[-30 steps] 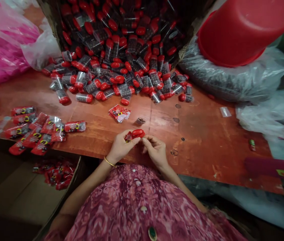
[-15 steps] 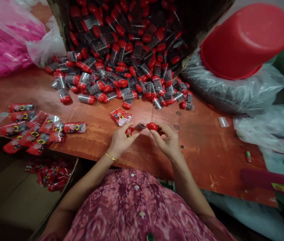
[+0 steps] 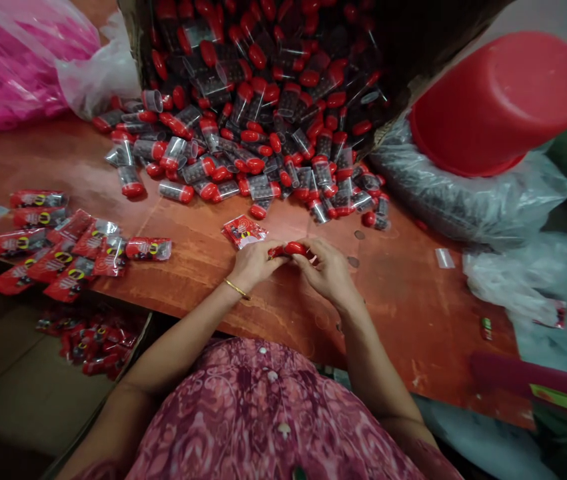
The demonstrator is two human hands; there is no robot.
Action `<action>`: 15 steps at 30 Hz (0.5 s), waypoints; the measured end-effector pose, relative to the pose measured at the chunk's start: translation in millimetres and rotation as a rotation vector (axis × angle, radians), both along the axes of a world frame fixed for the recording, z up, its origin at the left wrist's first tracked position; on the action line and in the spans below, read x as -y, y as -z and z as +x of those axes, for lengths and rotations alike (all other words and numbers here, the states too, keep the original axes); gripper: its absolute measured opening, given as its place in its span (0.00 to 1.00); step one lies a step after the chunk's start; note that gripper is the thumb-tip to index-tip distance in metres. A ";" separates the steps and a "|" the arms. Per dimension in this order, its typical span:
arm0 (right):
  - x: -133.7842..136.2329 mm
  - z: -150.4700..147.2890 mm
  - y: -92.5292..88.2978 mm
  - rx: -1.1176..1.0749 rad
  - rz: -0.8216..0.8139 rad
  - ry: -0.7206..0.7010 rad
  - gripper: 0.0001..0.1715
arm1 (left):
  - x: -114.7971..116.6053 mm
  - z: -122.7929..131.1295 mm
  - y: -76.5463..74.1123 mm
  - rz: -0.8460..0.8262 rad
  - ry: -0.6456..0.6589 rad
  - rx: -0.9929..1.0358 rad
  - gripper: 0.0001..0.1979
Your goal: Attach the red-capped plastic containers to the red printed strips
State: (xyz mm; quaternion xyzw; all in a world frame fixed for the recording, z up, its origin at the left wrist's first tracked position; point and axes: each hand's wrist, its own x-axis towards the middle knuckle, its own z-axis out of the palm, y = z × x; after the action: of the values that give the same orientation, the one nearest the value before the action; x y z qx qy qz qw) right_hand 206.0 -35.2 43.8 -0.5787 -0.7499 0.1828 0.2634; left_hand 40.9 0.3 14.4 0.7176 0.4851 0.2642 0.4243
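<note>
In front of my body, my left hand and my right hand meet low over the table. Between the fingertips shows a rounded red cap, gripped by my right hand. My left fingers are closed around a small clear tube, now mostly hidden, with a bit of red printed wrapper showing beside it. Just beyond my left hand lies a flat red printed packet. Farther off is a large heap of clear tubes with red ends, with dark contents, spilling from a box.
Wrapped tubes lie at the left, above an open carton holding more. A red bucket stands on a filled plastic bag at the right. A pink-filled bag sits far left.
My hands have come together, bringing the red cap up against the tube in my left hand. The tube, visible before, is now mostly covered. The view has shifted slightly.
</note>
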 end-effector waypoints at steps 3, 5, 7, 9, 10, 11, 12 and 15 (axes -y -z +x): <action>-4.1 3.4 -5.6 0.033 -0.038 -0.081 0.12 | -1.5 -1.6 2.9 -0.015 0.004 0.056 0.11; -5.9 5.3 -7.6 0.060 -0.045 -0.108 0.11 | -2.5 -2.3 4.1 -0.012 0.015 0.051 0.10; -6.6 6.7 -8.2 0.092 -0.040 -0.126 0.11 | -3.3 -2.6 5.3 -0.001 0.037 0.016 0.10; -6.2 7.3 -8.2 0.134 -0.026 -0.146 0.11 | -3.7 -2.7 6.4 0.011 0.055 -0.023 0.10; -5.7 7.1 -8.4 0.167 -0.016 -0.155 0.11 | -3.8 -2.6 7.0 0.015 0.060 -0.036 0.10; -5.0 6.4 -8.8 0.213 -0.006 -0.161 0.12 | -3.7 -2.5 7.4 0.018 0.062 -0.042 0.10; -4.1 5.5 -9.3 0.268 0.005 -0.163 0.12 | -3.5 -2.3 7.8 0.018 0.060 -0.045 0.11; -1.2 1.4 -11.4 0.448 0.027 -0.150 0.13 | -2.5 -1.3 7.8 0.005 0.041 -0.027 0.11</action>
State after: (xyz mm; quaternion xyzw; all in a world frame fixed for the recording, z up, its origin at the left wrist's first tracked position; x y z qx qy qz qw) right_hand 207.4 -34.0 55.2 -0.5440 -0.8328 0.0590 0.0837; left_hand 39.6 2.7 6.6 0.7320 0.4753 0.2468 0.4210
